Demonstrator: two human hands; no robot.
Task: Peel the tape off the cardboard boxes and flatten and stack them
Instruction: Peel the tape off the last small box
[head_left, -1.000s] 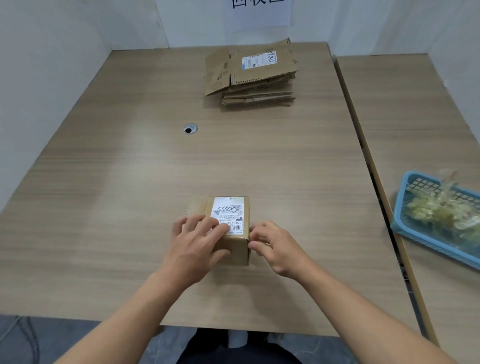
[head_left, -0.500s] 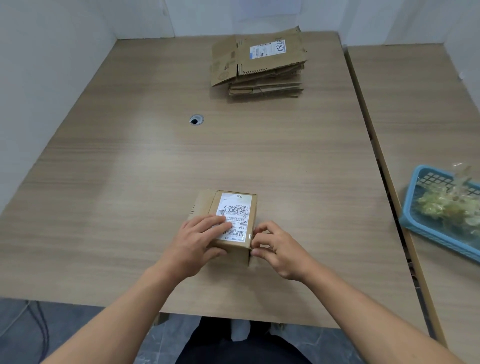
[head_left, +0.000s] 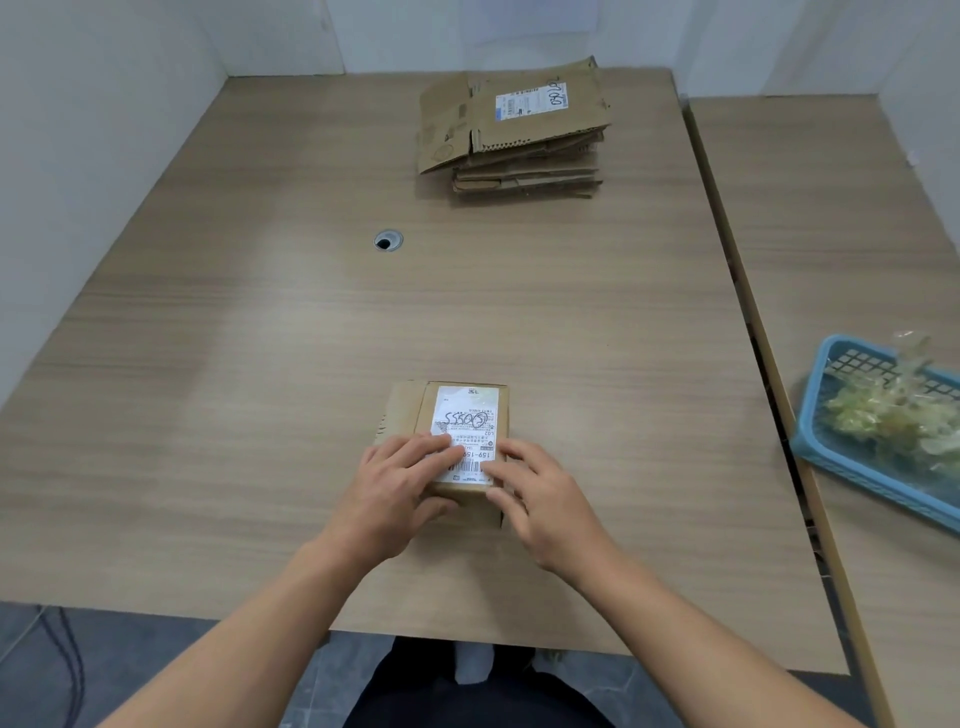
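Both hands rest on a small sealed cardboard box (head_left: 451, 441) near the front edge of the table (head_left: 260, 364), a little right of its middle. The left hand (head_left: 397, 491) lies palm-down over the box's near left part, fingers spread flat across the lower end of the white shipping label (head_left: 467, 431), pinning rather than clasping. The right hand (head_left: 540, 499) has shifted: half a second ago its fingers were curled against the box's right side wall, and now they reach up over the near right top edge, fingertips (head_left: 496, 470) touching the label's lower right corner. Neither hand is closed around anything; whether a nail has caught a tape end I cannot tell, since the fingers hide that edge.

That move reads as the search for a tape edge passing from the side to the top face, so peeling on this box looks about to begin, not yet under way. The box stands closed and full-height, its flaps unopened.

Farther out, a stack of flattened boxes (head_left: 519, 135) sits near the far edge, right of centre, which suggests a good share of the job is done. A cable hole (head_left: 388, 241) lies left of centre. On the adjoining table to the right, a blue basket (head_left: 831, 467) holds crumpled clear tape scraps (head_left: 893, 421), where the next strip would presumably go.
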